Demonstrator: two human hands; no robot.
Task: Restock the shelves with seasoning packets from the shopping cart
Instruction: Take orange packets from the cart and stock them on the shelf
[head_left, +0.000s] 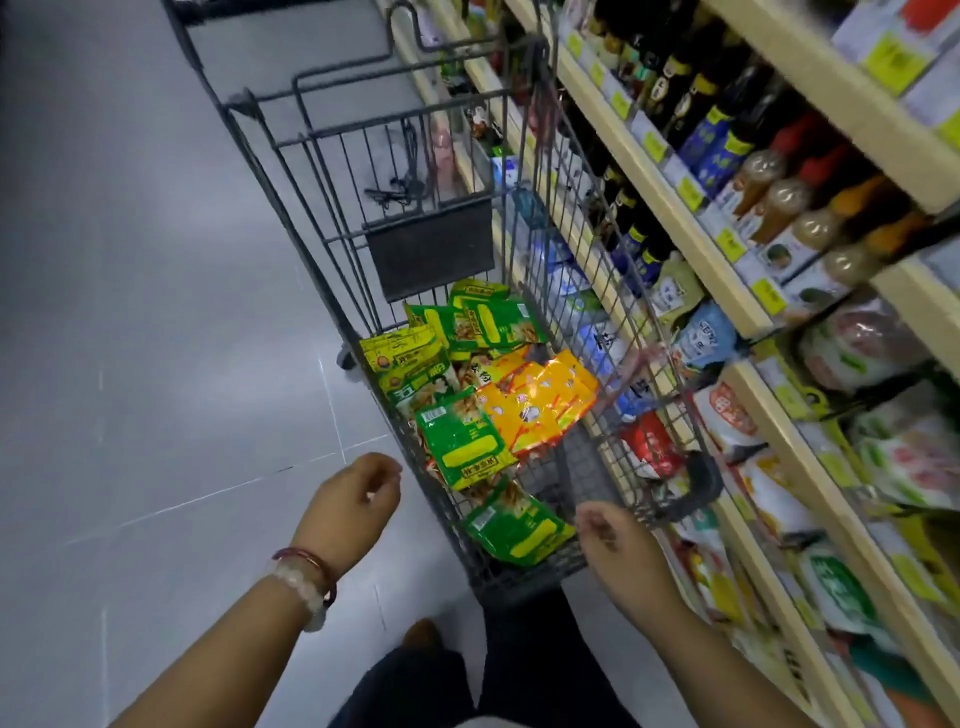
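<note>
Both my hands are hovering at the near end of the grey wire shopping cart (519, 291), holding nothing: left hand (353, 501) loosely curled beside the rim, right hand (615, 540) loosely curled at the near corner. Green and yellow-orange foil seasoning packets (488, 400) are lying heaped inside the cart. I am judging the slick packets could slide apart if I grab several, dropping past the rim toward the beige wooden shelves (779, 400) beside it.

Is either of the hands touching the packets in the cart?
Apart. The head view shows floor between the left hand and the shopping cart; the right hand sits outside its rim, holding no seasoning packets.
</note>
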